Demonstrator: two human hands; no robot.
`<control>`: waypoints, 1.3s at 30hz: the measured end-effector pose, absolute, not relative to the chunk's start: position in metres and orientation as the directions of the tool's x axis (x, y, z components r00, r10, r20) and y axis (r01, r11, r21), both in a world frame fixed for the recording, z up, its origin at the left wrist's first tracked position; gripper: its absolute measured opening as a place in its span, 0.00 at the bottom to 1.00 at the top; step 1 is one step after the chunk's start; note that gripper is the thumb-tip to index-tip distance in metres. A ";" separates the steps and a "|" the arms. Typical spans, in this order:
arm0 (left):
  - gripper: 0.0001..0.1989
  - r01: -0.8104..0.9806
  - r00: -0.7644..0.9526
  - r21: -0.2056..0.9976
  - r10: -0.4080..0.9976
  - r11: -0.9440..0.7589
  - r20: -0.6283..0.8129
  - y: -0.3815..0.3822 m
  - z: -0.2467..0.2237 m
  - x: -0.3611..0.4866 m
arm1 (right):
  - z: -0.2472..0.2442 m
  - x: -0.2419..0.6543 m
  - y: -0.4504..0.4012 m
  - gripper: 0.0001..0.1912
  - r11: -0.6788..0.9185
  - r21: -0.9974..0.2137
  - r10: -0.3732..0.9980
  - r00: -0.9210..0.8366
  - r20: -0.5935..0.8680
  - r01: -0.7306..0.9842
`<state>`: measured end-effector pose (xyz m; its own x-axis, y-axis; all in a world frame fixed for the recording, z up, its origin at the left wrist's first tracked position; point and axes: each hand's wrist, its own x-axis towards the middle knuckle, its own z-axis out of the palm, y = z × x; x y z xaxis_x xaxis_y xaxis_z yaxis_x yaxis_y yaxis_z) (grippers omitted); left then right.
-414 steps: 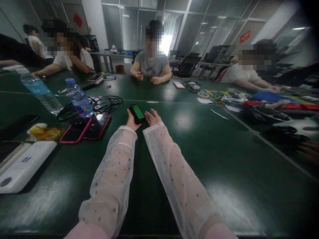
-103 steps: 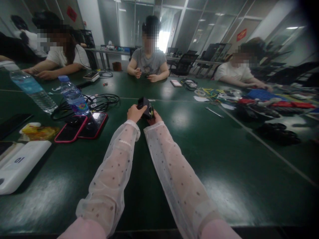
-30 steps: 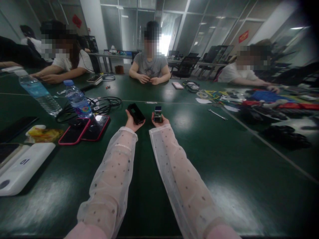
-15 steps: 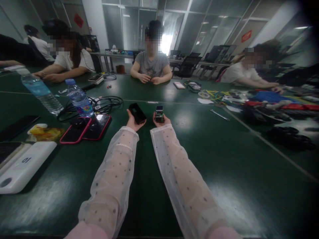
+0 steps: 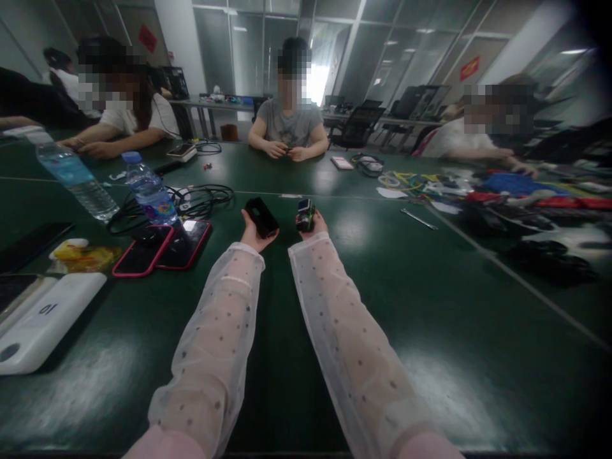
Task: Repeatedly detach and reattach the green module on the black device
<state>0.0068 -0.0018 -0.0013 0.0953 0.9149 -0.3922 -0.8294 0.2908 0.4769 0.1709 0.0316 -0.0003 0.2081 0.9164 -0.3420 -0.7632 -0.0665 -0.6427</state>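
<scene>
Head view: the left hand [image 5: 250, 237] cradles the black case [image 5: 262, 218], the right hand [image 5: 319, 224] grips the circuit module [image 5: 304, 218] beside it, held apart! A loose thumb could let the case slide off the palm; a hard squeeze could strain the module's bare boards. Left of the left grip, cables [image 5: 210, 196] and red-edged phones [image 5: 184, 245] crowd that side; a wrench [image 5: 419, 219] lies right of the right grip.

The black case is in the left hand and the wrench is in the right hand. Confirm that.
The wrench is the mistake: the head view shows it lying on the table, and the right hand holds a small green circuit-board assembly. The black case is indeed in the left hand.
</scene>
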 end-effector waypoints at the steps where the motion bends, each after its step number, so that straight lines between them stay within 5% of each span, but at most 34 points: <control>1: 0.36 -0.826 0.095 0.482 0.915 0.292 -0.392 -0.002 -0.001 0.007 | 0.002 0.169 0.033 0.18 -0.034 -0.662 0.920 0.234 -0.313 -0.749; 6: 0.36 -0.802 0.083 0.522 0.918 0.292 -0.387 0.000 -0.001 0.008 | 0.015 0.151 0.041 0.18 0.183 -0.817 0.953 0.304 0.010 -0.547; 11: 0.40 -0.796 0.184 0.519 0.941 0.313 -0.285 0.005 -0.009 0.007 | 0.024 0.124 0.034 0.19 0.381 -0.892 0.924 0.132 0.358 -0.245; 21: 0.39 -0.797 0.239 0.540 0.962 0.270 -0.129 0.003 -0.010 0.009 | 0.015 0.100 0.013 0.25 0.503 -0.854 0.861 0.016 0.509 0.133; 27: 0.39 -0.792 0.234 0.531 0.952 0.303 -0.195 0.004 -0.011 0.006 | 0.019 0.102 0.017 0.22 0.426 -0.905 0.904 0.024 0.426 0.019; 32: 0.38 -0.840 0.171 0.430 0.913 0.332 -0.371 0.004 -0.007 0.002 | 0.011 0.120 0.021 0.14 0.135 -0.945 0.990 0.068 0.120 -0.299; 36: 0.36 -0.839 0.157 0.438 0.914 0.323 -0.373 -0.001 -0.002 0.003 | -0.007 0.139 0.014 0.08 -0.171 -0.784 0.982 -0.035 -0.188 -0.596; 39: 0.36 -0.801 0.135 0.509 0.923 0.316 -0.359 -0.003 -0.001 0.005 | -0.017 0.152 0.010 0.08 -0.256 -0.613 0.961 -0.130 -0.242 -0.747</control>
